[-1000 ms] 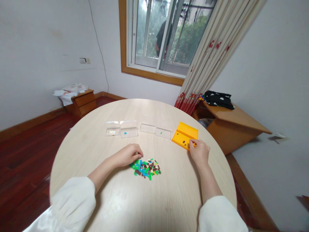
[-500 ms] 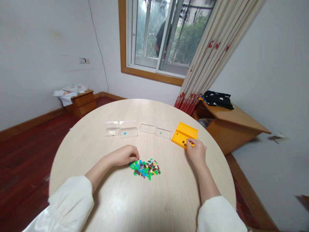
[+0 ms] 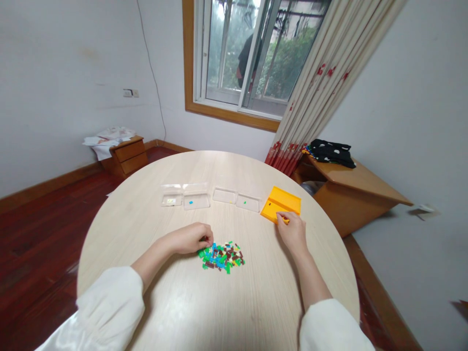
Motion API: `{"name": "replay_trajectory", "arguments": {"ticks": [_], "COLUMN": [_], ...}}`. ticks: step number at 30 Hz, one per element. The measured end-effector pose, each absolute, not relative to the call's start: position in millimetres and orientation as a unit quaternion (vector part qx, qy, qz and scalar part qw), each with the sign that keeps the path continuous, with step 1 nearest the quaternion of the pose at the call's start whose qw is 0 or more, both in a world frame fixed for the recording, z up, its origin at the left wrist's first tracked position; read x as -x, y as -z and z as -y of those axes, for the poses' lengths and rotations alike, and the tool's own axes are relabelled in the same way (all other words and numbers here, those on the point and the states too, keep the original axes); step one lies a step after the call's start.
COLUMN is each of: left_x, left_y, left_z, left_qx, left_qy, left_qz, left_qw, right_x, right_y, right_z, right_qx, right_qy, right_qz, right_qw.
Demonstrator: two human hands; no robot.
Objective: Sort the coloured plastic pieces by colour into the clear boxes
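My left hand (image 3: 193,238) rests at the left edge of a pile of small building bricks (image 3: 224,257) in green, blue, brown, white and yellow. Its fingers are curled together, and whatever they hold is hidden. Over the front of an open yellow box (image 3: 281,195) is my right hand (image 3: 293,233), fingers pinched; I cannot make out anything between them. One small brown brick (image 3: 269,204) lies inside the box, left of the right fingertips.
Clear plastic boxes stand across the round table (image 3: 175,312): one holds pale pieces (image 3: 169,201), another a blue brick (image 3: 190,202), another a green brick (image 3: 244,202). A wooden cabinet (image 3: 347,204) with dark cloth stands beyond the right edge.
My right hand has shifted slightly left and down over the yellow box's front; a brown brick seen by its fingertips is now out of sight. My left hand stays by the pile.
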State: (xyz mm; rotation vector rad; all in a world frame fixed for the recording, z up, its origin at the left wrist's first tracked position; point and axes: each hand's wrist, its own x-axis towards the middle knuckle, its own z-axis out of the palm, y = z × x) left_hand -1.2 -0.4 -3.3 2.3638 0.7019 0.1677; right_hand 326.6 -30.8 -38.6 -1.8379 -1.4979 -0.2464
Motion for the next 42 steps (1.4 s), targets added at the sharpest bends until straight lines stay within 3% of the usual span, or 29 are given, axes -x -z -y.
{"name": "replay_trajectory", "arguments": {"ticks": [17,23,29,42], "left_x": [3.3,3.7,11.1,-20.4], "left_y": [-0.3,3.4,0.4,13.8], "left_z": [0.2,-2.9,-7.8,4.9], "left_qx": [-0.907,-0.899,-0.873,-0.882], "left_qy": [-0.049,-0.088,-0.098,-0.186], "left_qz": [-0.282,-0.303,-0.338,-0.313], "left_qw": [0.31,0.304,0.338,0.299], "right_x": [-313.5,-259.4,-204.4,-220.6], "right_y": [34.0,18.3,8.1,19.8], "right_z": [30.1,41.6,59.8,51.5], "right_qx": [0.698,0.608,0.49,0.524], "right_qy": [0.064,-0.085,-0.237,-0.206], "right_qz": [0.603,0.669,0.774,0.773], "right_qw": [0.381,0.419,0.324,0.292]}}
